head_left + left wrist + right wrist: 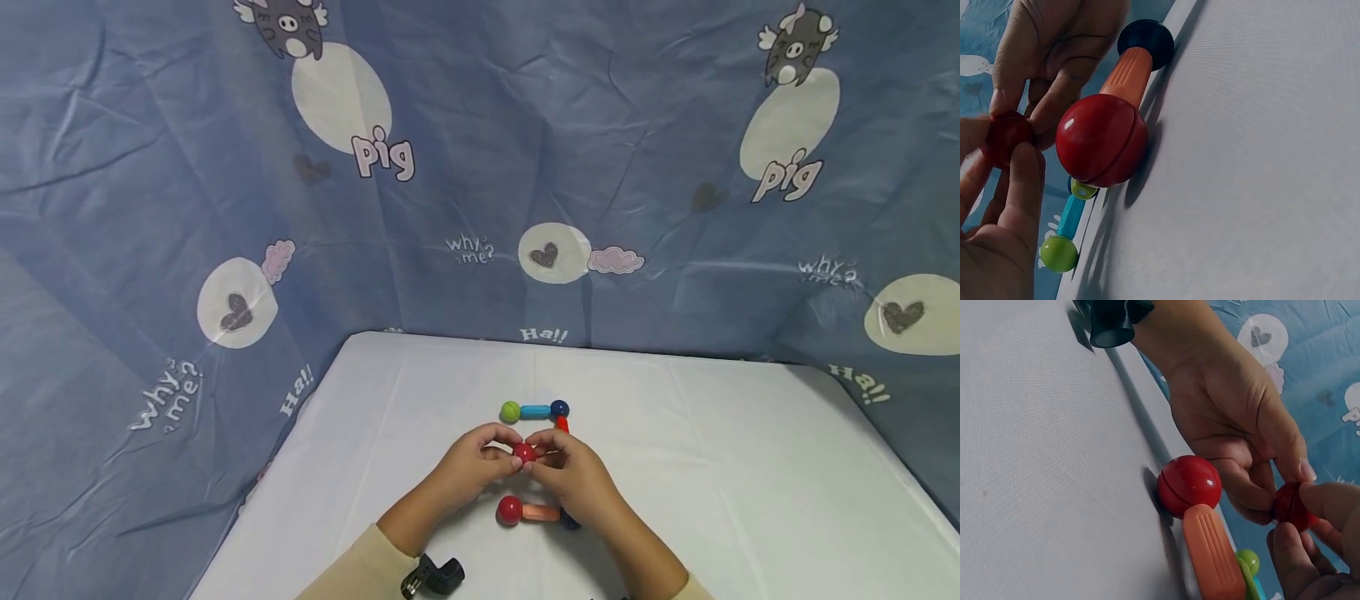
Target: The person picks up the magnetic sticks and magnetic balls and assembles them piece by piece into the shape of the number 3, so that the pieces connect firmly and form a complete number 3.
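A glossy red ball [524, 452] with a seam is pinched by the fingertips of both hands above the table. My left hand [471, 467] grips it from the left, my right hand [576, 477] from the right. Below them, a larger-looking red ball [1102, 140] joins an orange ridged stick [1213, 553], whose other end meets a dark blue ball [1146, 44]. Farther back, a green ball [511, 412], a light blue stick [536, 412] and a dark blue ball [559, 408] form a row. A red stick [562, 425] runs from that blue ball toward my right hand, which hides its near end.
The pieces lie on a white-covered table [720, 467]. A blue printed cloth [465, 167] hangs behind it and along the sides. A black wrist device [435, 575] is strapped at the left sleeve.
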`<state>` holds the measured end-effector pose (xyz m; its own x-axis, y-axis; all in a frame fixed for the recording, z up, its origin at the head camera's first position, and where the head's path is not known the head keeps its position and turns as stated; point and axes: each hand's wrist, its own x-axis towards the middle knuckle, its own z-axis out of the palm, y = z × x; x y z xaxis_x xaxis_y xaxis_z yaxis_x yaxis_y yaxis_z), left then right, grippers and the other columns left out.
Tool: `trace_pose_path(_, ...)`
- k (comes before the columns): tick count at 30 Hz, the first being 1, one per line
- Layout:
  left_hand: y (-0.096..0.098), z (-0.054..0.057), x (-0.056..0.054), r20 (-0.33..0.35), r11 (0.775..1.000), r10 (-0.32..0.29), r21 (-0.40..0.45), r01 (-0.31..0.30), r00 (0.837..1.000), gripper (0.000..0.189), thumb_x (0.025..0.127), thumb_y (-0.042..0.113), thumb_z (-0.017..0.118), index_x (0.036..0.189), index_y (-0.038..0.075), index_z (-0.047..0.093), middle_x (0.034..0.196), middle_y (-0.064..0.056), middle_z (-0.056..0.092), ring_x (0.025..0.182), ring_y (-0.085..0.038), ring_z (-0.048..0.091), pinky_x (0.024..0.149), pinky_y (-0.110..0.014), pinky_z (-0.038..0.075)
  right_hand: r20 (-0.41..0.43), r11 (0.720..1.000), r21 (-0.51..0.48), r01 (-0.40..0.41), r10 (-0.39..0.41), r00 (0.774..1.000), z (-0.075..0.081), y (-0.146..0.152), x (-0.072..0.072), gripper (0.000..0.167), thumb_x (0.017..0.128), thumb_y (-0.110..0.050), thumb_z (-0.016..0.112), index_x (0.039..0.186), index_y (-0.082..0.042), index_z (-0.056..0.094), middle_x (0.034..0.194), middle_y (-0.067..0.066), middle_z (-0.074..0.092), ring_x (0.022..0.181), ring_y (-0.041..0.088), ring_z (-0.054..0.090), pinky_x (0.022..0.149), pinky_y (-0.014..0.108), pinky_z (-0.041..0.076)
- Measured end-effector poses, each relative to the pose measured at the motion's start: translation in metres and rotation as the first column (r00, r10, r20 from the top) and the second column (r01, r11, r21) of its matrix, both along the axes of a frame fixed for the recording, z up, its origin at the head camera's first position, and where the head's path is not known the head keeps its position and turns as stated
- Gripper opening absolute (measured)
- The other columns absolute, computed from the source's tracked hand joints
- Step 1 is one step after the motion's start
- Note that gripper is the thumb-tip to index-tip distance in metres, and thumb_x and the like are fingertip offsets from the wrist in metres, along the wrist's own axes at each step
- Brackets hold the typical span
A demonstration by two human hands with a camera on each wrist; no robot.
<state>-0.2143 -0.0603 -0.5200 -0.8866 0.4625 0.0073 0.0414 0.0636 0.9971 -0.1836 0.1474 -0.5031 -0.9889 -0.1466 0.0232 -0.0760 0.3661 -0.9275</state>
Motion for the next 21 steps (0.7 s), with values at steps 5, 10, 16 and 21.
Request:
trace_pose_path(5, -0.001, -0.001, 0.000, -0.010, 1.000, -0.003, -0.003, 0.003, 1.000, 0.033, 0.093, 0.011, 0.080, 0.123, 0.006, 0.066, 0.110, -0.011, 0.072, 0.094, -0.016, 0.071, 0.075, -0.022, 0.056, -0.001, 1.000, -0.010, -0.025, 0.025, 1.000, 0.000, 0.000, 0.001, 0.032, 0.088, -0.023, 0.086, 0.116, -0.017, 0.071, 0.106, 0.001, 0.071, 0.097, 0.015, 0.071, 0.083, 0.025, 0.056)
trace_pose_path(10, -0.003, -0.002, -0.002, -0.039, 0.997, 0.029, -0.064, -0.031, 0.999, 0.031, 0.093, 0.013, 0.080, 0.121, 0.009, 0.067, 0.108, -0.009, 0.073, 0.092, -0.014, 0.070, 0.074, -0.022, 0.056, -0.007, 0.999, 0.028, -0.035, 0.035, 0.999, 0.001, 0.006, 0.001, 0.034, 0.088, -0.018, 0.085, 0.119, -0.014, 0.070, 0.107, 0.001, 0.072, 0.099, 0.014, 0.072, 0.080, 0.024, 0.056)
trace_pose_path(16, -0.007, -0.004, -0.005, -0.044, 0.989, 0.088, -0.119, -0.093, 0.995, 0.030, 0.093, 0.016, 0.081, 0.120, 0.013, 0.068, 0.108, -0.008, 0.074, 0.091, -0.014, 0.071, 0.074, -0.023, 0.058, -0.038, 0.988, 0.130, 0.087, -0.083, 0.996, 0.002, 0.020, -0.004, 0.029, 0.090, -0.013, 0.083, 0.116, -0.012, 0.072, 0.105, -0.001, 0.074, 0.101, 0.014, 0.070, 0.084, 0.030, 0.059)
trace_pose_path(21, -0.009, -0.005, -0.007, -0.076, 0.977, 0.136, -0.157, -0.147, 0.988, 0.031, 0.091, 0.014, 0.081, 0.118, 0.011, 0.068, 0.106, -0.005, 0.073, 0.090, -0.013, 0.069, 0.072, -0.023, 0.057, -0.017, 0.964, 0.186, 0.192, -0.192, 0.981, 0.001, 0.031, -0.012, 0.023, 0.092, -0.015, 0.080, 0.114, -0.014, 0.073, 0.110, 0.001, 0.074, 0.109, 0.021, 0.068, 0.097, 0.045, 0.058)
